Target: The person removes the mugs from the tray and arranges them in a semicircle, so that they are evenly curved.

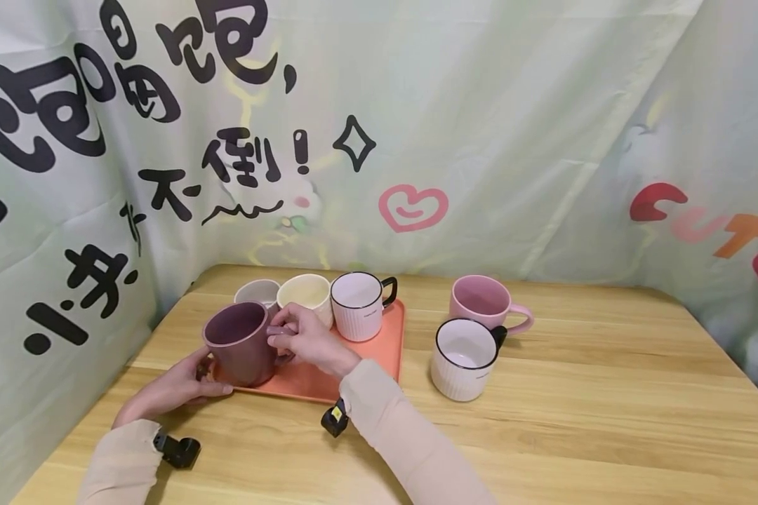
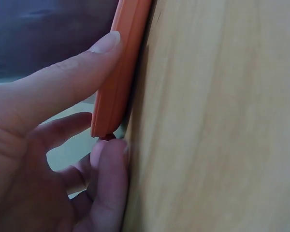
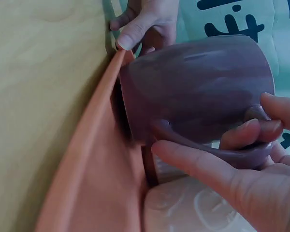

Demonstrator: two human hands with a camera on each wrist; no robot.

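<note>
Our right hand [image 1: 303,340] grips the purple mug [image 1: 240,344] by its handle; our left hand [image 1: 180,386] pinches the tray [image 1: 388,351] corner. Three mugs crowd behind, and only the left wrist view shows the pinch.

Head view: taken from above and behind the hands, facing forward and down across the light wooden table [image 1: 606,407] toward the printed fabric backdrop [image 1: 480,140]; distant enough to take in the whole flat orange plastic tray [image 1: 388,351] and both forearms.

Left wrist view: taken at table level, very close, looking along the left hand [image 2: 48,145] at the tray's near corner [image 2: 118,72] and the table surface [image 2: 217,121].

Right wrist view: close range, looking past the right hand [image 3: 241,169] at the glossy dark purple ceramic mug [image 3: 193,87] on the tray [image 3: 96,183].

Shared: both wrist views show the tray's corner and the left hand [image 3: 145,24]; all three show tray and table.
</note>
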